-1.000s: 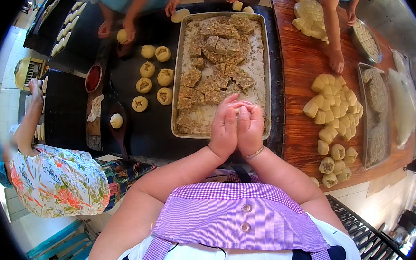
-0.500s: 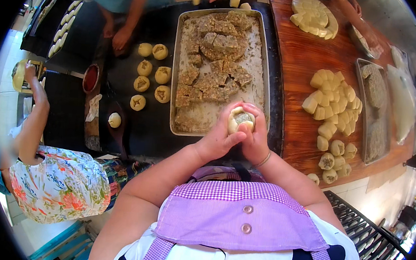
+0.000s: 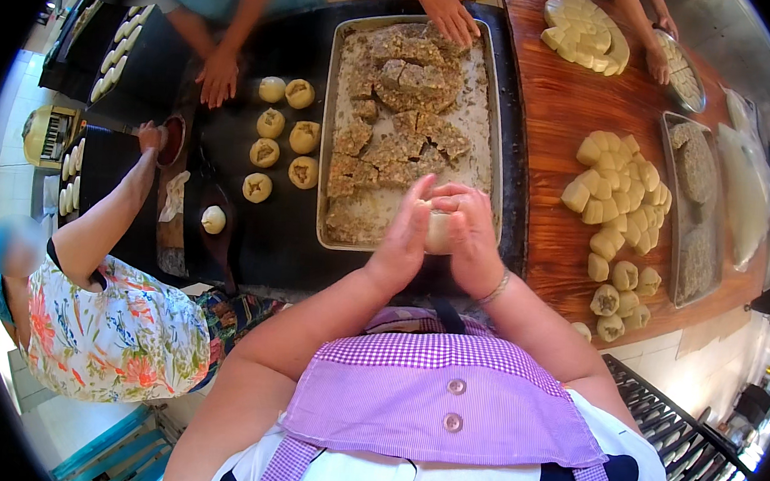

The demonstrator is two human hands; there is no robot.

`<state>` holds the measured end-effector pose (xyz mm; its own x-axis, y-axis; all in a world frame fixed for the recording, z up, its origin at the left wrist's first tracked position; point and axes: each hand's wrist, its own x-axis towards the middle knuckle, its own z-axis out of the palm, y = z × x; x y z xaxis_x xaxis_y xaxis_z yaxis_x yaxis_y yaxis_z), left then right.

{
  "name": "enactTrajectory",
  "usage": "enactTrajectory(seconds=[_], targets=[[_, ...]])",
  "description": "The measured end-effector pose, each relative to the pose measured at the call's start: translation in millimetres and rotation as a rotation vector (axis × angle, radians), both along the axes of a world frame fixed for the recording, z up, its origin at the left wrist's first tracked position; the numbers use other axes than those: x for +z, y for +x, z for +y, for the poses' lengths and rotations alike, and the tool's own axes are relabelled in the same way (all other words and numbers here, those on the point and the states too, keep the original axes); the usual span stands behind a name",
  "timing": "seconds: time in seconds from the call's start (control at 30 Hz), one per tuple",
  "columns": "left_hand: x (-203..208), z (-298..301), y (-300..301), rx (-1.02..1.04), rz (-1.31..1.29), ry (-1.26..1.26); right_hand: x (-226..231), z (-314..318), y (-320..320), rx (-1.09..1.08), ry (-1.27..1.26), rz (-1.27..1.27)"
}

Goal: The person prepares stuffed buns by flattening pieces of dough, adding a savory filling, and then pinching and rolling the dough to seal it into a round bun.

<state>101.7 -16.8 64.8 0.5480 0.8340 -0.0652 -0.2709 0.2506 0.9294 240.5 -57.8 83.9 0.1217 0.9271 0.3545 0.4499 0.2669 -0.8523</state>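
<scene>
Between my left hand (image 3: 403,245) and my right hand (image 3: 475,243) sits a pale filled dough ball (image 3: 439,233). My palms press it from both sides with the fingers pointing up, and they partly cover it. Both hands hover over the near edge of a large metal tray (image 3: 492,172). Broken slabs of brown, crumbly filling (image 3: 402,142) lie in that tray. To its left, several round dough pieces (image 3: 263,152) stand on the black table, most with filling showing at the top. A single closed dough ball (image 3: 213,220) rests on a dark wooden paddle (image 3: 219,250).
Cut dough chunks (image 3: 620,182) and partly filled pieces (image 3: 605,300) cover part of the wooden table (image 3: 547,190) at right, beside a tray of filling (image 3: 697,256). A co-worker's hand (image 3: 451,12) reaches into the big tray's far end. At left, another co-worker's hand (image 3: 150,136) is by a red-filled pan (image 3: 170,140).
My hands have closed over the dough; its open, filled top no longer shows. A co-worker's hand has come to the tray's far end. The left co-worker's arm has moved toward the red-filled pan.
</scene>
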Motion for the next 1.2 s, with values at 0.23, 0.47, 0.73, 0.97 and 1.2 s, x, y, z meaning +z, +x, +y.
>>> enactTrajectory(seconds=[0.23,0.47,0.73,0.97,1.2], targets=[[9.0,-12.6,-0.4,-0.220,0.089,-0.110,-0.5,-7.2,-0.3,-0.063,-0.219,0.342],[9.0,-15.4,2.7,-0.112,0.143,-0.306,0.5,-8.9,-8.3,-0.006,-0.367,0.999],[28.9,17.0,-5.1,-0.230,0.715,0.746,-4.8,-10.9,-6.5,0.047,-0.660,1.426],[31.5,-14.9,1.5,-0.127,0.411,0.730,-7.5,-20.4,-16.8,-0.007,-0.659,1.543],[20.7,-18.1,-11.3,-0.065,0.173,0.852,10.7,-25.4,-17.9,0.043,-0.769,1.569]])
